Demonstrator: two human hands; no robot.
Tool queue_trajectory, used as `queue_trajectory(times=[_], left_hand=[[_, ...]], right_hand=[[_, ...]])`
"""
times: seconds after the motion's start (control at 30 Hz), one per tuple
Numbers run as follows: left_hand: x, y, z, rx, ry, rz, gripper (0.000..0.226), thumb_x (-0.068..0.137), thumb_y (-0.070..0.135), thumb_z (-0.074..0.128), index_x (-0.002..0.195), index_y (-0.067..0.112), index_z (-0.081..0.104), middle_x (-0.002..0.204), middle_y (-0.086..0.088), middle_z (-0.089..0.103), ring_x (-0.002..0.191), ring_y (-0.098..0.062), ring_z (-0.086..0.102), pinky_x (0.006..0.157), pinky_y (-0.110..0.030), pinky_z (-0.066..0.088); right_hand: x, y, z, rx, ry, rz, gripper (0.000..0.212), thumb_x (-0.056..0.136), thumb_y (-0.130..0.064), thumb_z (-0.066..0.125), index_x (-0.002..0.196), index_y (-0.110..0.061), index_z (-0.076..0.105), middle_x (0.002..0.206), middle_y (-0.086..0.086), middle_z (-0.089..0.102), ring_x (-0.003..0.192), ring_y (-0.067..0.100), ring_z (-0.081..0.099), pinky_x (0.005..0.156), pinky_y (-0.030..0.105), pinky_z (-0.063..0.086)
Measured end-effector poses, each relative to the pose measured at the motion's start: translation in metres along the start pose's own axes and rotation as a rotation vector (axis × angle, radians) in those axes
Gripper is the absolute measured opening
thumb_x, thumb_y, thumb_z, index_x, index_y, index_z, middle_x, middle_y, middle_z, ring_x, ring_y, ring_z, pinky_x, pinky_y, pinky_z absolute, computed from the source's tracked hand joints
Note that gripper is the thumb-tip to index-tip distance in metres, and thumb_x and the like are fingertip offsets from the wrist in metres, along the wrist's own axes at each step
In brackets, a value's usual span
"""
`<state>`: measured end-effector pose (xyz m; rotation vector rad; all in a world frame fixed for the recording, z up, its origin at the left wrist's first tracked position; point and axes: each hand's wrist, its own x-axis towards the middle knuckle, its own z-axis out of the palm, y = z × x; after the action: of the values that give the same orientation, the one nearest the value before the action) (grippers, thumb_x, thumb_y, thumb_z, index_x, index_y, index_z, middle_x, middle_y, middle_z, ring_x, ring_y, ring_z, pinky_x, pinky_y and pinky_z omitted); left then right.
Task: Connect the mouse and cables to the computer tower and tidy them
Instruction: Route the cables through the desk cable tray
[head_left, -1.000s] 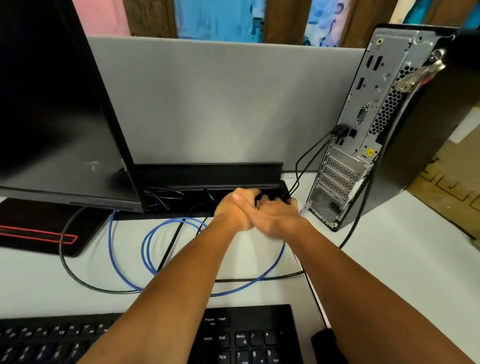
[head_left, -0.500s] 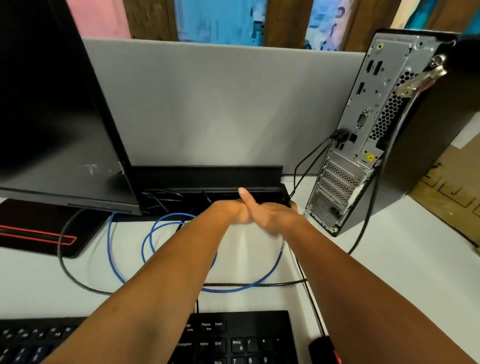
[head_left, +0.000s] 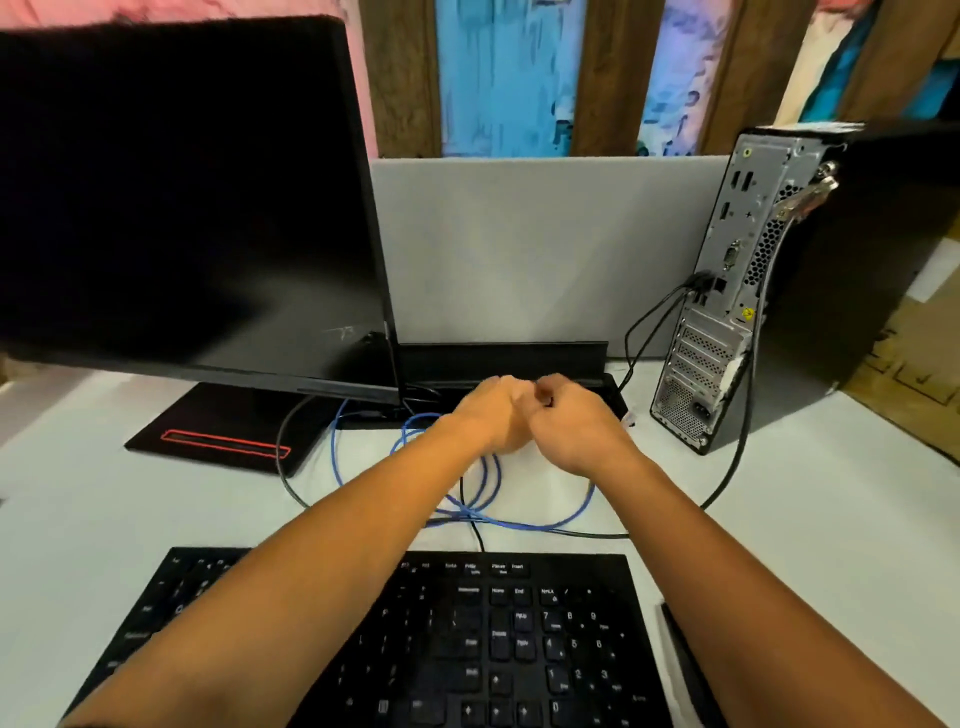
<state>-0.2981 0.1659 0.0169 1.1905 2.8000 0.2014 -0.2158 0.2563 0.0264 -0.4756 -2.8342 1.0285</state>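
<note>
- Left hand (head_left: 491, 415): fingers curled into a loose fist just in front of the black cable tray (head_left: 519, 358) at the rear of the desk. What it holds, if anything, cannot be told; the fingers face away from the camera.
- Right hand (head_left: 574, 423): touching the left hand, fingers curled, with a small dark item showing between thumb and fingers. It appears to pinch a black cable or plug, but this is not certain.
- Blue network cable (head_left: 488, 499): lies in loose loops on the desk beneath both wrists, with thin black cables (head_left: 291, 483) crossing it.
- Black slim computer tower (head_left: 769, 291): stands upright at the right, rear panel facing the person, well apart from the hands. Two black plugs already sit in its rear ports.
- Risk: pulling the bundle tight may drag the seated plugs out of the tower, because the slack there looks short.
- Risk: the blue loops may snag the black full-size keyboard (head_left: 467, 639) or tangle with the black cables if gathered blind.
- Surface: white matt desk (head_left: 831, 519), smooth; cables will slide freely.
- Room: grey divider panel (head_left: 545, 249) behind the desk; black flat monitor (head_left: 182, 197) on the left; painted wall with wooden posts beyond.
</note>
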Motion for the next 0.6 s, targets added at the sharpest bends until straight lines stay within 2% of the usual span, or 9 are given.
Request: queue_trajectory(times=[0.03, 0.07, 0.17, 0.27, 0.33, 0.4, 0.43, 0.5, 0.6], left_hand=[[-0.009, -0.010, -0.003, -0.046, 0.047, 0.010, 0.028, 0.090, 0.013, 0.048, 0.111, 0.015, 0.066, 0.106, -0.012, 0.071, 0.099, -0.032, 0.066, 0.077, -0.034, 0.050], [-0.021, -0.020, -0.003, -0.105, 0.079, 0.016, 0.032, 0.089, 0.014, 0.048, 0.112, 0.020, 0.068, 0.103, -0.007, 0.072, 0.095, -0.028, 0.067, 0.075, -0.034, 0.053], [-0.062, -0.037, 0.003, -0.292, 0.099, 0.066, 0.031, 0.093, 0.033, 0.047, 0.113, 0.032, 0.070, 0.109, 0.010, 0.071, 0.098, -0.009, 0.065, 0.088, -0.036, 0.053], [-0.103, -0.046, 0.015, -0.287, 0.113, 0.096, 0.041, 0.092, 0.059, 0.044, 0.102, 0.031, 0.072, 0.103, 0.017, 0.070, 0.096, 0.001, 0.062, 0.090, -0.034, 0.050], [-0.124, -0.057, 0.023, -0.263, 0.121, 0.071, 0.053, 0.085, 0.074, 0.045, 0.104, 0.032, 0.071, 0.105, 0.018, 0.069, 0.099, 0.001, 0.061, 0.092, -0.032, 0.049], [-0.138, -0.070, 0.027, -0.237, 0.099, 0.026, 0.067, 0.072, 0.083, 0.054, 0.111, 0.030, 0.070, 0.117, 0.018, 0.066, 0.109, 0.000, 0.059, 0.098, -0.028, 0.047], [-0.142, -0.075, 0.029, -0.252, 0.073, -0.001, 0.066, 0.069, 0.078, 0.062, 0.110, 0.028, 0.072, 0.122, 0.017, 0.064, 0.113, 0.000, 0.057, 0.100, -0.025, 0.046], [-0.143, -0.083, 0.032, -0.288, 0.040, -0.030, 0.046, 0.073, 0.061, 0.075, 0.101, 0.025, 0.076, 0.124, 0.014, 0.062, 0.114, 0.002, 0.055, 0.099, -0.021, 0.044], [-0.135, -0.082, 0.032, -0.214, -0.015, -0.028, 0.014, 0.083, 0.044, 0.074, 0.087, 0.030, 0.072, 0.117, 0.015, 0.064, 0.108, -0.006, 0.059, 0.093, -0.027, 0.048]], right_hand=[[-0.010, -0.002, 0.000, 0.044, 0.009, -0.019, 0.048, 0.098, -0.048, 0.046, 0.137, -0.021, 0.049, 0.134, 0.005, 0.061, 0.121, 0.026, 0.057, 0.100, 0.038, 0.045], [-0.020, -0.002, 0.002, 0.066, 0.004, -0.032, 0.047, 0.097, -0.048, 0.050, 0.136, -0.022, 0.051, 0.132, 0.002, 0.062, 0.119, 0.024, 0.058, 0.099, 0.037, 0.046], [-0.048, 0.005, 0.009, 0.051, -0.139, -0.087, 0.041, 0.096, -0.041, 0.057, 0.133, -0.026, 0.056, 0.134, -0.002, 0.060, 0.119, 0.019, 0.058, 0.101, 0.033, 0.044], [-0.071, 0.021, 0.019, -0.082, -0.313, -0.153, 0.031, 0.093, -0.036, 0.062, 0.124, -0.032, 0.065, 0.135, -0.006, 0.059, 0.126, 0.018, 0.054, 0.108, 0.035, 0.039], [-0.080, 0.031, 0.024, -0.182, -0.280, -0.144, 0.030, 0.091, -0.037, 0.065, 0.121, -0.037, 0.066, 0.133, -0.011, 0.061, 0.127, 0.018, 0.052, 0.111, 0.038, 0.035], [-0.084, 0.035, 0.025, -0.221, -0.186, -0.145, 0.026, 0.089, -0.039, 0.067, 0.115, -0.039, 0.070, 0.124, -0.014, 0.066, 0.123, 0.016, 0.054, 0.110, 0.035, 0.034], [-0.086, 0.036, 0.024, -0.223, -0.141, -0.154, 0.023, 0.089, -0.038, 0.067, 0.111, -0.038, 0.072, 0.118, -0.015, 0.070, 0.119, 0.014, 0.057, 0.109, 0.033, 0.035], [-0.084, 0.035, 0.022, -0.251, -0.065, -0.177, 0.020, 0.092, -0.033, 0.064, 0.109, -0.035, 0.074, 0.111, -0.013, 0.072, 0.116, 0.014, 0.057, 0.109, 0.031, 0.034], [-0.081, 0.034, 0.026, -0.336, -0.063, -0.197, 0.023, 0.095, -0.027, 0.059, 0.114, -0.033, 0.071, 0.113, -0.011, 0.070, 0.117, 0.017, 0.051, 0.108, 0.029, 0.028]])
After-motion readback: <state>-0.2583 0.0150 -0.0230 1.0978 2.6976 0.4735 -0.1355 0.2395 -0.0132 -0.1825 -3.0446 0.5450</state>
